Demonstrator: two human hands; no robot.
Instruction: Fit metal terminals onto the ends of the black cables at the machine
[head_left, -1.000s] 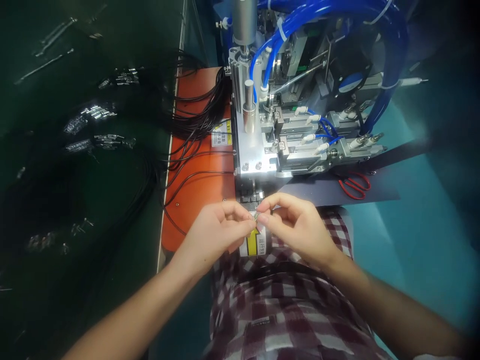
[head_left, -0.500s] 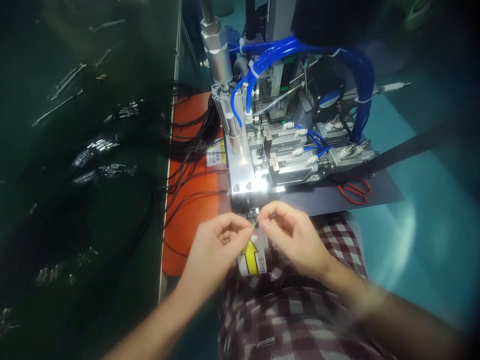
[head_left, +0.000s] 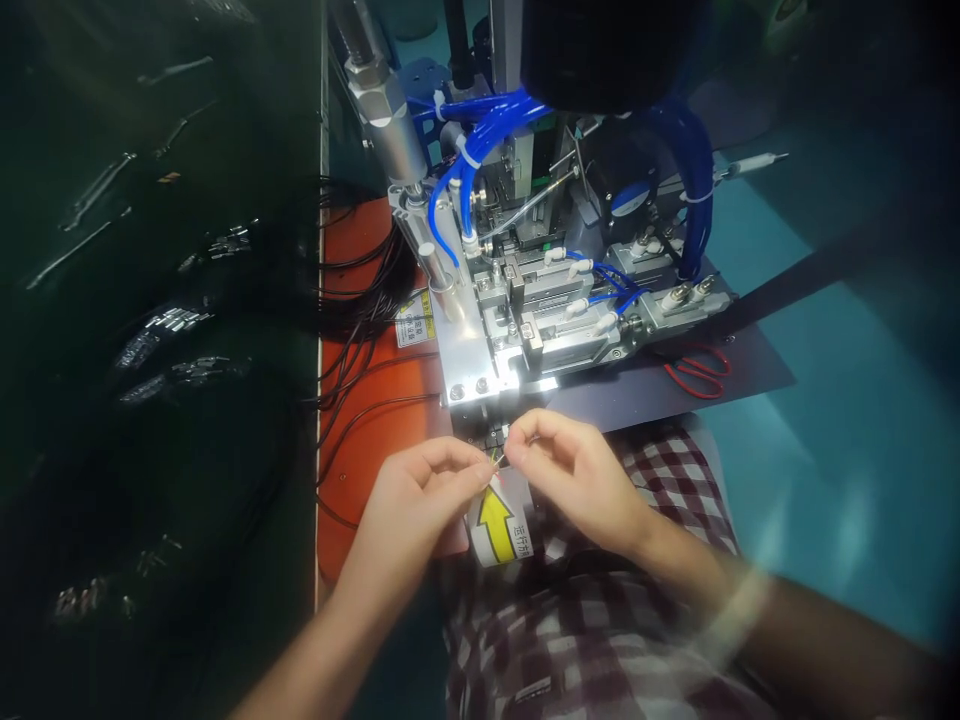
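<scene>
- Dark tabletop [head_left: 217, 460] at nine o'clock, bearing metal parts [head_left: 176, 322]
- Metal machine [head_left: 469, 350] at one o'clock
- Orange panel [head_left: 375, 475] at eight o'clock
- My left hand [head_left: 420, 490] at seven o'clock, pinching thin strands [head_left: 495, 460]
- My right hand [head_left: 574, 470] at four o'clock, fingertips together; whether they grip anything, I can't tell
- Those thin strands at six o'clock, near my right fingertips

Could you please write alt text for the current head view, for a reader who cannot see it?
A person's left hand pinches thin strands, the right hand close by, near a yellow arrow. Beyond stands a metal machine with blue hoses. Black cables cross an orange board to its left; a red-handled tool lies to its right.
</scene>
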